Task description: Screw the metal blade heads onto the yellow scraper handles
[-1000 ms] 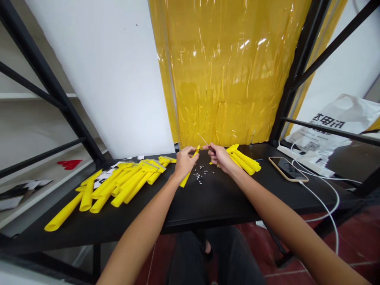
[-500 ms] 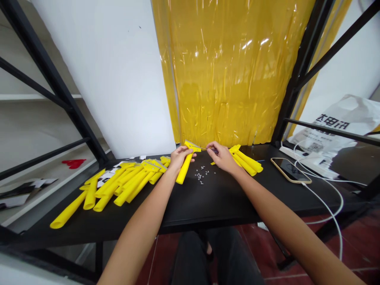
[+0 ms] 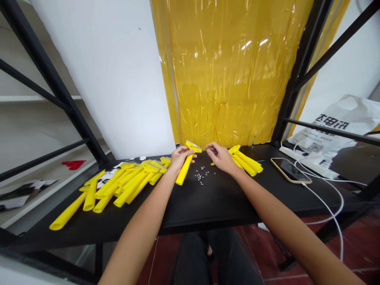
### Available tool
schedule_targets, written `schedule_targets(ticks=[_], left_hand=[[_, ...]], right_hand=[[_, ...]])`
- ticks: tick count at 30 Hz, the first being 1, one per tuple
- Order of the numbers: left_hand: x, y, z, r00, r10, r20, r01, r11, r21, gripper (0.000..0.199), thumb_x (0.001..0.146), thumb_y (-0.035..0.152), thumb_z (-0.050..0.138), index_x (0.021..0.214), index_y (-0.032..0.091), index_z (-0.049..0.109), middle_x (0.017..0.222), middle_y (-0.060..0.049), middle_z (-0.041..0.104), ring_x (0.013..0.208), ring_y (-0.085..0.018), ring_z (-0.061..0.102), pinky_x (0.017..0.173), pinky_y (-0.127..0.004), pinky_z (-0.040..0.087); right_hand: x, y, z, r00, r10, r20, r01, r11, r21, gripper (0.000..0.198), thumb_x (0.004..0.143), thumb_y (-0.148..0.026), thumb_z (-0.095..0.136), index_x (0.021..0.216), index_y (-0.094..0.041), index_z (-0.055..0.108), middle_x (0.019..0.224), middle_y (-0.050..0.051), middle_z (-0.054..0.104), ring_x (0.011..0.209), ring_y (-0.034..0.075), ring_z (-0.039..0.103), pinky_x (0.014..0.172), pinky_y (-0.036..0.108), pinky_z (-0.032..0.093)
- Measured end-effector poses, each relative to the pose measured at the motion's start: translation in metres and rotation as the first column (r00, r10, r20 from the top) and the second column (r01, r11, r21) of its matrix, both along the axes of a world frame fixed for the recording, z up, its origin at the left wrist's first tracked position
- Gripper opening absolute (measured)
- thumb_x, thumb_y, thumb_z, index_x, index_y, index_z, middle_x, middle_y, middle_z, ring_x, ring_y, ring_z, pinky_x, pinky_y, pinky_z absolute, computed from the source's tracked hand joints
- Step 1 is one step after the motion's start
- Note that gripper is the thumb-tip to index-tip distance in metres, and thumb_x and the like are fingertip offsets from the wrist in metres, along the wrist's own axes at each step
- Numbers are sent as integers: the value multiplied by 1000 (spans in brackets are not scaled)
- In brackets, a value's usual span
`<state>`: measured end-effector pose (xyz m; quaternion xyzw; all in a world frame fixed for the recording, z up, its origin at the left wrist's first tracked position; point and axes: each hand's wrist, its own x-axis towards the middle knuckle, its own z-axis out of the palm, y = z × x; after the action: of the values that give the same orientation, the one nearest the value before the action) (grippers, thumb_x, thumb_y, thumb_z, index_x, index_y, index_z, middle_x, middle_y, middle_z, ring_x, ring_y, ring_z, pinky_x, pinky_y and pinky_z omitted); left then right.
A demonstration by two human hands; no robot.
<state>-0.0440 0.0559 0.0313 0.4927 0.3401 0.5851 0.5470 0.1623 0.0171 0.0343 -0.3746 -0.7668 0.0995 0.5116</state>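
My left hand (image 3: 180, 158) is closed around a yellow plastic scraper (image 3: 184, 169), its hollow handle slanting down toward me and its head with a metal strip at the top. In my right hand (image 3: 221, 156) is a thin screwdriver (image 3: 203, 148); its shaft points left to the scraper's head, and its handle is mostly hidden by the fingers. Small screws and nuts (image 3: 200, 177) lie scattered on the black tabletop (image 3: 190, 206) between my hands. Left of them is a pile of similar yellow scrapers (image 3: 133, 186). A few more yellow scrapers (image 3: 247, 160) rest just beyond my right wrist.
At right, a phone (image 3: 291, 170) with a white cable (image 3: 323, 202) lies near a power strip (image 3: 308, 160) and a white plastic bag (image 3: 341, 122). Black metal posts (image 3: 292, 87) frame the table. Behind it hang a white panel (image 3: 113, 79) and yellow film (image 3: 225, 79).
The scraper's head and the screwdriver have shifted very slightly against each other, with the shaft now showing across the head. Both hands stay nearly in place.
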Motion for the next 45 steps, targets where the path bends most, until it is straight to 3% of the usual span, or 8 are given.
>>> schedule_targets(ticks=[11, 15, 19, 25, 31, 35, 41, 45], left_hand=[[-1, 0, -3, 998, 1, -58, 1, 999, 32, 41, 58, 22, 88, 86, 15, 58, 84, -6, 71, 65, -23, 73, 47, -29, 58], [0, 0, -6, 994, 35, -102, -25, 995, 96, 40, 59, 24, 88, 84, 15, 59, 83, -4, 69, 63, -22, 73, 47, -29, 59], [3, 0, -8, 988, 43, -147, -25, 992, 127, 38, 58, 25, 88, 82, 15, 60, 84, -4, 67, 61, -22, 72, 44, -31, 59], [4, 1, -13, 984, 60, -169, -39, 992, 122, 37, 58, 25, 88, 79, 15, 59, 79, -2, 65, 59, -22, 71, 43, -32, 59], [5, 8, -19, 981, 45, -188, -26, 995, 101, 35, 58, 25, 87, 78, 15, 60, 75, -3, 67, 56, -21, 70, 42, -32, 58], [3, 12, -24, 978, 83, -192, -61, 991, 119, 32, 61, 24, 86, 78, 15, 61, 76, -3, 67, 57, -20, 70, 42, -30, 58], [0, 18, -31, 932, 193, -306, -146, 974, 171, 26, 65, 24, 83, 81, 14, 65, 88, -5, 69, 53, -16, 68, 39, -28, 57], [-1, 20, -31, 901, 262, -347, -202, 959, 200, 21, 69, 20, 80, 84, 14, 67, 92, -5, 69, 52, -15, 68, 39, -27, 57]], right_hand=[[3, 1, 1, 997, 48, 66, -53, 995, 83, 17, 98, -29, 53, 107, -26, 67, 105, 7, 70, 99, 23, 64, 91, 35, 46], [4, 9, -7, 993, -114, 24, 114, 993, 1, 16, 96, -38, 59, 106, -26, 64, 98, 6, 73, 88, 23, 68, 79, 32, 46], [8, 12, -7, 949, -315, 28, 316, 948, -48, 33, 99, -48, 50, 80, -23, 58, 72, 5, 66, 69, 22, 62, 68, 30, 40], [14, 19, -8, 993, -105, -56, 100, 992, -83, 21, 97, -44, 53, 103, -24, 54, 89, 4, 66, 75, 19, 60, 72, 29, 42], [20, 29, -18, 957, -265, 119, 279, 952, -129, 35, 101, -49, 42, 80, -23, 54, 75, 4, 62, 74, 20, 60, 69, 29, 37], [20, 28, -19, 978, -154, 137, 173, 975, -137, 24, 98, -46, 49, 105, -23, 52, 93, 5, 67, 82, 20, 63, 71, 29, 41], [18, 27, -22, 960, -126, 251, 159, 980, -116, 34, 103, -46, 37, 86, -22, 54, 82, 4, 66, 80, 20, 63, 75, 31, 42], [17, 29, -25, 977, -99, 191, 124, 984, -126, 25, 99, -46, 46, 102, -23, 55, 90, 3, 67, 81, 20, 64, 73, 30, 45]])
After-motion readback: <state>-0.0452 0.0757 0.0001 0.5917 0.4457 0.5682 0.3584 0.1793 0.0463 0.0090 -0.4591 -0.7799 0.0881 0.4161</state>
